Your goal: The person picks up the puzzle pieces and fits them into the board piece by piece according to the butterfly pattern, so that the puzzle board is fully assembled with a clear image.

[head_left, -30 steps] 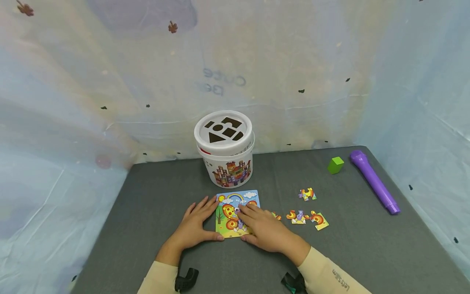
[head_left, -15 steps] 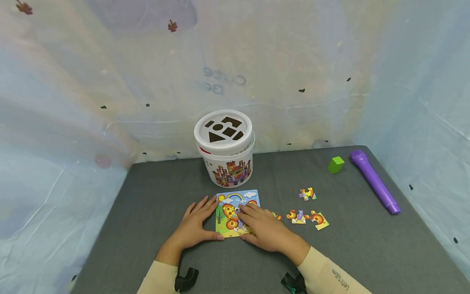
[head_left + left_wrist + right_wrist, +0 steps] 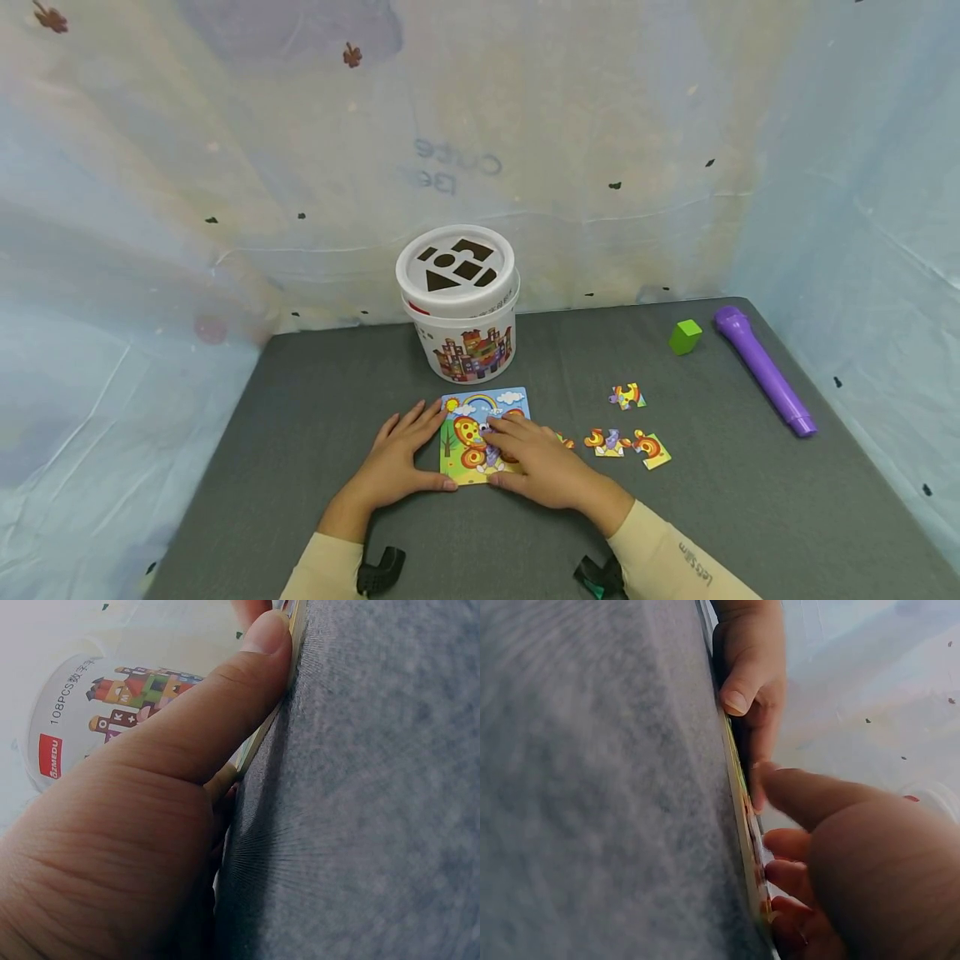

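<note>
A square jigsaw puzzle (image 3: 467,432) with a bright cartoon picture lies flat on the grey table in the head view. Along its left edge rests my left hand (image 3: 397,468), its fingers extended and its thumb at the near-left corner. My right hand (image 3: 551,468) lies over the right part of the picture, fingertips on or just above it, hiding that side. In the right wrist view, the fingers of the right hand (image 3: 877,862) stand close to the board's surface. The left wrist view shows the left thumb (image 3: 195,724) against the board's edge.
Loose puzzle pieces lie right of the board: one far piece (image 3: 628,397), a middle piece (image 3: 608,443), a corner piece (image 3: 652,451) and one partly behind the right hand (image 3: 566,442). Behind stands a white bucket (image 3: 472,346). A green block (image 3: 686,337) and purple microphone-shaped tube (image 3: 765,371) lie right.
The right hand has shifted very slightly on the puzzle, its thumb a little further left and away from me. The left hand and the loose pieces have stayed put.
</note>
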`<action>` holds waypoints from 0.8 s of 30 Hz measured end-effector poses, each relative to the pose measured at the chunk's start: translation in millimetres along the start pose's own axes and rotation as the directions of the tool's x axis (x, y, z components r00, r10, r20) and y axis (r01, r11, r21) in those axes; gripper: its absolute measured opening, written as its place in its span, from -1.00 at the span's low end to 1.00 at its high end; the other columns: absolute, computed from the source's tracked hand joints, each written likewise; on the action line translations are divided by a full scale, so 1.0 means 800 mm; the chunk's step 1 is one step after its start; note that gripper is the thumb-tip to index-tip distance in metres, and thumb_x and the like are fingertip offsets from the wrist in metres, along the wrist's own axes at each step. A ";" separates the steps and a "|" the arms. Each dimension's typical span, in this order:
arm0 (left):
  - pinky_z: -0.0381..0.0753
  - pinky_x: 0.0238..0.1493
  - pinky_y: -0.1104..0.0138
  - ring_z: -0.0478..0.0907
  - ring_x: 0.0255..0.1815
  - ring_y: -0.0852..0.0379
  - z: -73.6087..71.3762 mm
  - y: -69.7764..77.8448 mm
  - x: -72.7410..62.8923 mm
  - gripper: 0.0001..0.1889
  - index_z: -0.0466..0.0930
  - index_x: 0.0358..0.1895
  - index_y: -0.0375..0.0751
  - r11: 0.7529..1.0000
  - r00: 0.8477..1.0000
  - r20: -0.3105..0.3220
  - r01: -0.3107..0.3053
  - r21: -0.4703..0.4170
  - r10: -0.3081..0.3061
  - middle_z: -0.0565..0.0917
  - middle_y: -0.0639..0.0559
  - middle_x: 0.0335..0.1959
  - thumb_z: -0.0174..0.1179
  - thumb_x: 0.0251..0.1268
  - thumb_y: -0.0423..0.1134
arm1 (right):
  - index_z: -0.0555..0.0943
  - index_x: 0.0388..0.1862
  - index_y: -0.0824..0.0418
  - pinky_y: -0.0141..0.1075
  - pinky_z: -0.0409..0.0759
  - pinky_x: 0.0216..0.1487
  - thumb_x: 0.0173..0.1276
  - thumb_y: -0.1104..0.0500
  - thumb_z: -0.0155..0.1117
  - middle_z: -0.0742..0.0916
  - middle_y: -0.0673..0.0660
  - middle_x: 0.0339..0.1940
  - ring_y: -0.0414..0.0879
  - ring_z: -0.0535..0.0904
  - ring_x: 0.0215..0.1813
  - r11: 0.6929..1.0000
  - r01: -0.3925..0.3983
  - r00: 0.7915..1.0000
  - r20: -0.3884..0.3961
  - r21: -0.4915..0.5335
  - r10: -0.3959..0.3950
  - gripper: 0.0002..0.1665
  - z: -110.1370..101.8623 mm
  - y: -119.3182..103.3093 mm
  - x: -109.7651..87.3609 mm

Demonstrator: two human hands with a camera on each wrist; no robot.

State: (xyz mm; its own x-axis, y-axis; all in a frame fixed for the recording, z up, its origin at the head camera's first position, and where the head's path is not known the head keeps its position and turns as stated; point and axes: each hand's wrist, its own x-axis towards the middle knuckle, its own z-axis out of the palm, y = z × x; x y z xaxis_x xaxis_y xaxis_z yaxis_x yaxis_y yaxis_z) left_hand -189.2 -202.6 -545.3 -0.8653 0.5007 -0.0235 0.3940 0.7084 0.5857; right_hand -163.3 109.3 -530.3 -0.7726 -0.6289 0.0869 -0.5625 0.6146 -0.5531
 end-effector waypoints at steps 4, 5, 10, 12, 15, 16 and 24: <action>-0.30 0.65 -0.27 -0.12 0.79 -0.05 0.000 0.000 0.001 0.27 0.16 0.79 0.09 1.000 1.000 0.003 -0.005 0.005 0.005 0.07 0.19 0.78 0.52 0.06 0.52 | 0.51 0.64 0.16 0.36 0.27 0.54 0.68 -0.16 0.31 0.46 0.19 0.67 0.20 0.22 0.70 0.984 -0.015 0.999 -0.030 0.178 0.020 -0.27 -0.006 0.004 0.000; -0.31 0.65 -0.27 -0.12 0.79 -0.06 0.000 0.000 0.001 0.26 0.16 0.79 0.08 1.000 1.000 0.002 -0.006 0.004 0.006 0.08 0.18 0.78 0.52 0.06 0.52 | 0.51 0.64 0.18 0.34 0.27 0.55 0.68 -0.14 0.31 0.47 0.20 0.65 0.20 0.26 0.69 0.974 -0.016 0.998 -0.049 0.225 0.028 -0.28 -0.007 0.006 -0.001; -0.32 0.65 -0.25 -0.12 0.79 -0.06 0.001 -0.001 0.000 0.27 0.17 0.79 0.07 1.000 1.000 -0.003 0.000 -0.004 0.000 0.08 0.17 0.78 0.55 0.05 0.49 | 0.48 0.63 0.29 0.07 0.62 0.34 0.75 0.01 0.24 0.60 0.26 0.51 0.16 0.57 0.43 0.894 0.005 0.987 -0.146 0.447 0.067 -0.37 -0.020 0.016 -0.004; -0.33 0.65 -0.24 -0.12 0.79 -0.06 0.001 -0.001 -0.001 0.27 0.16 0.79 0.08 1.000 1.000 -0.005 0.004 -0.011 -0.004 0.08 0.17 0.78 0.56 0.04 0.48 | 0.46 0.62 0.33 -0.01 0.68 0.23 0.79 0.07 0.16 0.61 0.32 0.48 0.21 0.61 0.37 0.845 0.016 0.982 -0.167 0.534 0.087 -0.42 -0.026 0.021 -0.007; -0.33 0.65 -0.24 -0.13 0.79 -0.06 0.001 0.000 -0.001 0.28 0.15 0.79 0.08 1.000 1.000 -0.004 0.004 -0.018 -0.004 0.08 0.15 0.79 0.56 0.04 0.48 | 0.42 0.61 0.41 0.08 0.68 0.23 0.86 0.10 -0.02 0.58 0.39 0.49 0.37 0.54 0.43 0.749 0.027 0.977 -0.177 0.662 0.122 -0.44 -0.038 0.029 -0.014; -0.34 0.65 -0.24 -0.13 0.79 -0.06 0.001 0.001 -0.002 0.28 0.15 0.79 0.07 1.000 1.000 -0.005 0.002 -0.022 -0.003 0.08 0.15 0.79 0.56 0.04 0.47 | 0.40 0.61 0.44 0.15 0.66 0.24 0.87 0.09 -0.09 0.54 0.43 0.51 0.44 0.50 0.45 0.714 0.039 0.976 -0.180 0.700 0.124 -0.43 -0.042 0.032 -0.017; -0.36 0.66 -0.24 -0.15 0.79 -0.04 -0.001 0.005 -0.002 0.28 0.15 0.79 0.06 1.000 1.000 0.002 0.011 -0.023 -0.011 0.07 0.16 0.79 0.56 0.04 0.48 | 0.31 0.66 0.45 0.19 0.64 0.22 0.89 -0.13 -0.54 0.47 0.57 0.52 0.54 0.47 0.42 0.591 0.118 0.966 -0.230 0.798 0.119 -0.17 -0.076 0.066 -0.053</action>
State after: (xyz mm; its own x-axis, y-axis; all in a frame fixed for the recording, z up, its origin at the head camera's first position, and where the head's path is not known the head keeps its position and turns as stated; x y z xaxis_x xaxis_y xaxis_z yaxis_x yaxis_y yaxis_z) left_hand -186.8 -201.2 -542.2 -0.8690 0.4937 -0.0318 0.3770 0.7024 0.6037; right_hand -178.4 197.2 -512.5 -0.8811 -0.4243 0.2090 -0.1880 -0.0912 -0.9779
